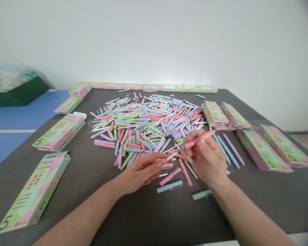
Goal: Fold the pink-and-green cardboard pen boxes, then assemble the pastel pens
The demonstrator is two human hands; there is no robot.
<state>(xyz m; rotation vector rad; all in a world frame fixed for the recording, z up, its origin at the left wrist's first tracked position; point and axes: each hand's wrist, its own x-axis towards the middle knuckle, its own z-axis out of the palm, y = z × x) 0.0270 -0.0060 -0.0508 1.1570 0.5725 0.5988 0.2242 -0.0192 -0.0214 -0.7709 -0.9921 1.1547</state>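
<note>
My right hand point(207, 159) is closed, pinching a coral pen barrel point(207, 135) whose pointed end faces up and right. Lower and to the left, my left hand point(146, 167) grips a second coral pen piece, mostly hidden by the fingers. A white pen refill point(171, 156) spans the gap between the two hands, in line with both parts. Under the hands lie loose pen parts, among them a blue barrel with a clear clip point(169, 186), a pink barrel point(170, 176) and a green barrel point(201, 195).
A wide pile of pastel pen parts and white refills point(143, 119) covers the table's middle. Whole pens point(233, 149) lie right of my right hand. Printed pen boxes point(268, 150) stand at the right, more boxes point(33, 188) at the left and along the back. A green bin point(28, 90) is far left.
</note>
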